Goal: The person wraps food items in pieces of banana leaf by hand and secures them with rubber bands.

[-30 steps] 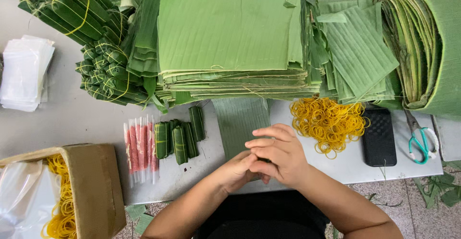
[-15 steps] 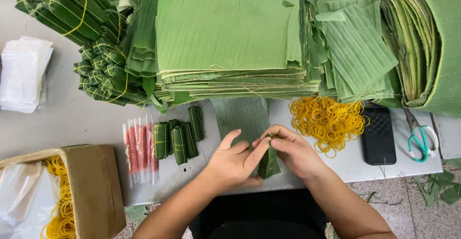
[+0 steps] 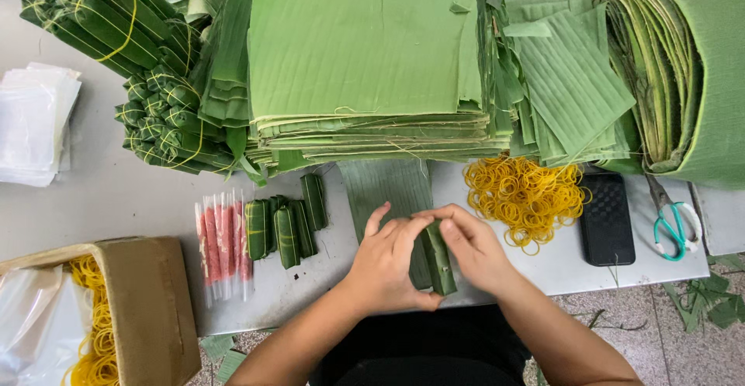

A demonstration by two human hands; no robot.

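Green leaf, rolled: one narrow leaf-wrapped roll, upright on its long axis, at the near middle of the surface. It is pinched between both hands, so the fold stays shut while the wrap is tightened. Left hand cups the roll's left side, thumb beneath, fingers curled over. Right hand presses the right side and top, fingertips meeting the left hand's above the roll.

Beneath the roll: one flat leaf strip, laid lengthwise from the stack toward the person, serving as the wrapping sheet.

Just right of the hands: a loose heap of yellow rubber bands, within easy reach of the right hand.

Left of the hands: four or so finished rolls, lying side by side, and beside them a row of red-and-white sticks in clear sleeves, apparently the filling.

Far side: a tall stack of cut leaf sheets; smaller cut squares to its right; a coiled bundle of leaves at far right; banded bundles of finished rolls at far left.

Right edge: a black phone and teal-handled scissors, set clear of the work.

Left edge: clear bags; near left, a cardboard box holding more yellow bands.
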